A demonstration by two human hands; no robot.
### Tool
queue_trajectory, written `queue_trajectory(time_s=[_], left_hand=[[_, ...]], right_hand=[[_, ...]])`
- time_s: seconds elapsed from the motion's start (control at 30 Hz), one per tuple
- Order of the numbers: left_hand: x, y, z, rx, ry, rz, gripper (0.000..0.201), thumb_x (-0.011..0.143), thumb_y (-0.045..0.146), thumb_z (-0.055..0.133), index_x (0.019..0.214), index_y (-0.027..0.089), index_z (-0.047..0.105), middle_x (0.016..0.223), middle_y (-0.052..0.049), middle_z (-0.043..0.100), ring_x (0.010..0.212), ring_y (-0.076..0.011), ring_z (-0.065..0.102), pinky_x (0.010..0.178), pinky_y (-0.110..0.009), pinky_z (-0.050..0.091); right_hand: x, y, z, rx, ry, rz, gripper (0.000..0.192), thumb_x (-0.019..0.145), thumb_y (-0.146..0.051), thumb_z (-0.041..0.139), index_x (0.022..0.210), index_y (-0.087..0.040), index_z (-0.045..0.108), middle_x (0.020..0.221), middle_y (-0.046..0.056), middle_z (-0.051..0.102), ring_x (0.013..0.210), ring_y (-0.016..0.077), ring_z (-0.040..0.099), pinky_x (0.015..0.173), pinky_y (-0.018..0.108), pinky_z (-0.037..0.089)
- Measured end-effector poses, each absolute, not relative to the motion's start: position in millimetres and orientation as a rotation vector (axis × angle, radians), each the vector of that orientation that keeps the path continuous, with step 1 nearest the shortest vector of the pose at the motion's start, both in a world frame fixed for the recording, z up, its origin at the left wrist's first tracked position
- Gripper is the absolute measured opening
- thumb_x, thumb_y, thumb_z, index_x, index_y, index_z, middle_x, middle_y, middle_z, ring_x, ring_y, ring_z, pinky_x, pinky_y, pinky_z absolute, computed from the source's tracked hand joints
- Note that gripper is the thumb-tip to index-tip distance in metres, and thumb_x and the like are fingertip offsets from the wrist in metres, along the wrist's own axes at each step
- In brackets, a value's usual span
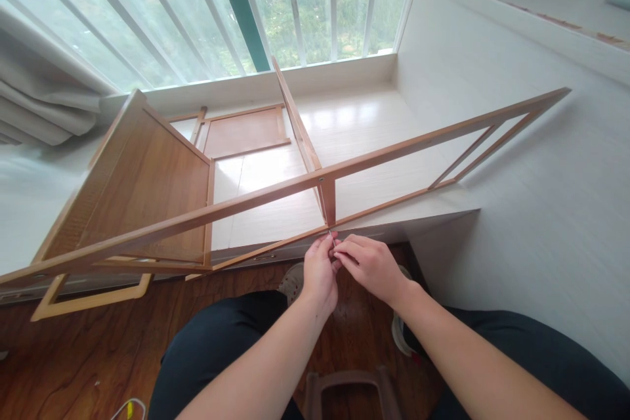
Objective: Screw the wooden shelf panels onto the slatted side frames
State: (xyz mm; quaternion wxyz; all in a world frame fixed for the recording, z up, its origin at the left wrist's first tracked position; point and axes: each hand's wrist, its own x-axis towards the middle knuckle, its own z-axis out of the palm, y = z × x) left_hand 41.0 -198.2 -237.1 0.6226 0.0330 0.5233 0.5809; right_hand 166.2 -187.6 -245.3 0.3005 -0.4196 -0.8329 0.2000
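Down at the bottom edge, a brown plastic stool (pixel 344 384) between dark-trousered knees, glossy reddish wood floor (pixel 73 354) underneath. Just above, left hand (pixel 319 270) and right hand (pixel 370 267) meeting fingertip to fingertip, both pinched narrow on something tiny and pale at the foot of the short upright post (pixel 328 202) — too small to name for sure, maybe a screw or small key. Working right at the joint where that post meets the thin lower rail (pixel 275 248) of the bamboo frame (pixel 394 151).

Best handled, by the look of it, with the small part kept square to the hole, one hand steadying the rail, the other turning gently; thin bamboo likely to split under force.

Frame itself: light honey-coloured slats, smooth, straight, long and slender, tilted across the view. Off left, a flat shelf panel (pixel 147 190), warm brown grain, framed with paler strips. Beyond, another panel (pixel 243 131) lying flat on the white, shiny window platform (pixel 364 125). Farther back, white vertical bars (pixel 335 0) over the glass, green hillside outside, pale curtain (pixel 39 98) bunched at left.
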Motion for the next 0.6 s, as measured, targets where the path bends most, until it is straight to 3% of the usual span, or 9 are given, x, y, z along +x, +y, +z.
queue_trajectory(time_s=[0.2,0.6], left_hand=[[42,-196,-237,0.078,1.216,1.325,0.027,0.071,0.028,0.08,0.09,0.013,0.071,0.074,-0.001,0.065,0.064,-0.0119,0.061,0.06,-0.024,0.048],[40,-195,-237,0.07,1.241,1.326,0.023,0.07,0.028,0.08,0.084,0.013,0.07,0.073,-0.001,0.064,0.064,-0.0113,0.061,0.06,-0.024,0.049]], right_hand=[[164,-188,-246,-1.265,-2.08,0.647,0.01,0.092,-0.022,0.068,0.081,-0.022,0.068,0.082,0.001,0.072,0.072,0.0164,0.065,0.069,0.028,0.045],[154,-193,-244,-1.313,-1.616,1.149,0.01,0.085,-0.024,0.067,0.083,-0.021,0.076,0.086,0.006,0.077,0.073,0.0197,0.065,0.073,0.033,0.051]])
